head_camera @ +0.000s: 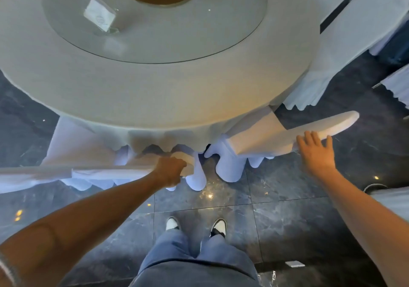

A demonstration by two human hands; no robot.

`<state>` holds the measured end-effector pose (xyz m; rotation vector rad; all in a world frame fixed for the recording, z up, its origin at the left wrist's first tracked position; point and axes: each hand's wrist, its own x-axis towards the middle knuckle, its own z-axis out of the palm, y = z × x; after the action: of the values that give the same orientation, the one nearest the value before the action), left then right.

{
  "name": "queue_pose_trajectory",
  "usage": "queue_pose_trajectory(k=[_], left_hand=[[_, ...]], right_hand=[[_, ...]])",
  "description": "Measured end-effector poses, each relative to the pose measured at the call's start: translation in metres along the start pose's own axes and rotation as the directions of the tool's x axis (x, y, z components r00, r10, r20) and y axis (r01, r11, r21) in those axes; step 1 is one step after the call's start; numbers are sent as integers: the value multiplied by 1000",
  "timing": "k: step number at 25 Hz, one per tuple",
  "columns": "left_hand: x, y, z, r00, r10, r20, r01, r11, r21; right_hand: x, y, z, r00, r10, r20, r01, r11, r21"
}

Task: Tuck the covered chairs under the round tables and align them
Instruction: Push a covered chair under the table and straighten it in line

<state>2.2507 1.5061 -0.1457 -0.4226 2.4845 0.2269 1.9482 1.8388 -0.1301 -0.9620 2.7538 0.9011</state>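
Two covered chairs standing at one round table [132, 92].
The left hand [170, 171] is gripping the left chair [73, 154]; the right hand [314, 151], fingers spread, is resting on the right chair [276, 136].

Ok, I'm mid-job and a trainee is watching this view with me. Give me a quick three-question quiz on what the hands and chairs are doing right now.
1. True or false: the left hand grips the back of the left chair.
2. Multiple choice: the right hand is A) curled round a chair leg, B) laid with straight fingers on the back of the right chair, C) resting on the glass turntable.
3. Fill in: both chairs stand at the edge of the round ____.

Key: 1 true; 2 B; 3 table.
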Motion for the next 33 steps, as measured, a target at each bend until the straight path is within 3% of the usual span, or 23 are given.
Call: queue_pose_trajectory(k=[5, 9, 21, 27, 33], left_hand=[[4, 3, 8, 991, -119, -61, 118, 993, -15], [6, 3, 13, 980, -148, -135, 148, 989, -7], [0, 6, 7, 971, -180, -155, 176, 984, -41], [-1, 4, 10, 966, -158, -204, 158, 987, -14], [0, 5, 9, 961, -154, -232, 163, 987, 19]], right_hand=[[46, 21, 2, 1000, -1, -13, 0, 991, -132], [49, 17, -23, 980, -162, 113, 185, 953, -238], [-29, -111, -83, 907, -405, 116, 383, 907, 174], [-40, -158, -89, 908, -413, 67, 385, 888, 252], [-42, -162, -85, 917, -399, 26, 380, 889, 255]])
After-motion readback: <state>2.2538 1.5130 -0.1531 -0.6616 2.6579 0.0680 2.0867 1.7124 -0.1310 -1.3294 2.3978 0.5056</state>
